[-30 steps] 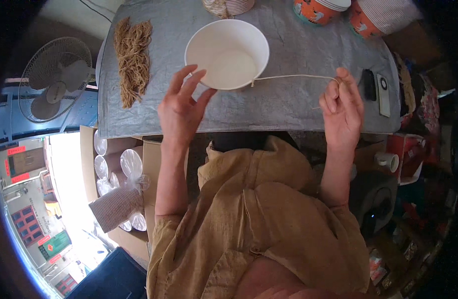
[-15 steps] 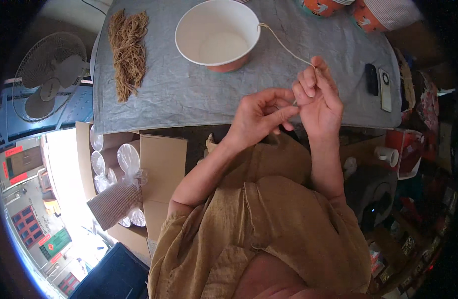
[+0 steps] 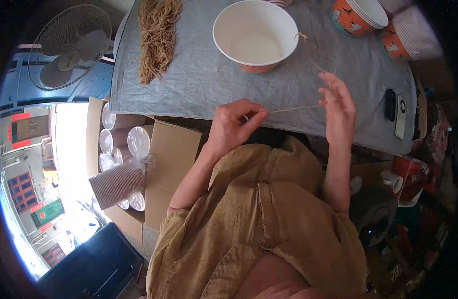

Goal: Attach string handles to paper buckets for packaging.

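A large white paper bucket (image 3: 256, 37) with an orange lower outside stands on the cloth-covered table, tilted toward me in view. A thin tan string (image 3: 294, 108) is tied through the right side of its rim. My left hand (image 3: 237, 124) pinches the string between thumb and forefinger at the table's near edge. Right of it, my right hand (image 3: 340, 107) has the string looped about its loosely curled, slightly blurred fingers. Between the hands the string runs nearly straight; from the right hand its other stretch goes up to the rim.
A bundle of tan strings (image 3: 158, 40) lies at the table's left. Stacked orange paper buckets (image 3: 356, 20) stand far right. A black object (image 3: 390, 104) and a white device (image 3: 400, 117) lie near the right edge. Below left, a carton (image 3: 171, 174) holds wrapped cup stacks; a fan (image 3: 72, 47) stands beyond.
My hands have drawn apart, the left moving left and down, stretching the string between them. The view has shifted, so the table's things appear farther right and higher.
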A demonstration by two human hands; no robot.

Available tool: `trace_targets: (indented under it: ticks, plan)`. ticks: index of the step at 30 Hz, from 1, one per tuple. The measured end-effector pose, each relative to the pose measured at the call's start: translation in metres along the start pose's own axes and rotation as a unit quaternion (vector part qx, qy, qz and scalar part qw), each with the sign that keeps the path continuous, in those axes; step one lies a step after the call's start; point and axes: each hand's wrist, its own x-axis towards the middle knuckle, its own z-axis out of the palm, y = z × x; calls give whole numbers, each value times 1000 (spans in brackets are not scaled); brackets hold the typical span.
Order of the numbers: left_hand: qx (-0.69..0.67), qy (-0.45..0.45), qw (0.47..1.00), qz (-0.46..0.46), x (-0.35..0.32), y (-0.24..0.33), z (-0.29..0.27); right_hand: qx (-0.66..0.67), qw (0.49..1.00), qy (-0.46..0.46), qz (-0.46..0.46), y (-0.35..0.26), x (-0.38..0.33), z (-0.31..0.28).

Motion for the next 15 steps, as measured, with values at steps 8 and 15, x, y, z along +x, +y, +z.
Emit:
trace_targets:
  ticks: [8, 15]
  plan:
    - [136, -51, 985, 97, -3, 16, 6, -408, 885, -222, -15, 4, -35, 39]
    - [60, -45, 997, 26, -6, 18, -1, -339, 913, -222, 40, 32, -40, 25]
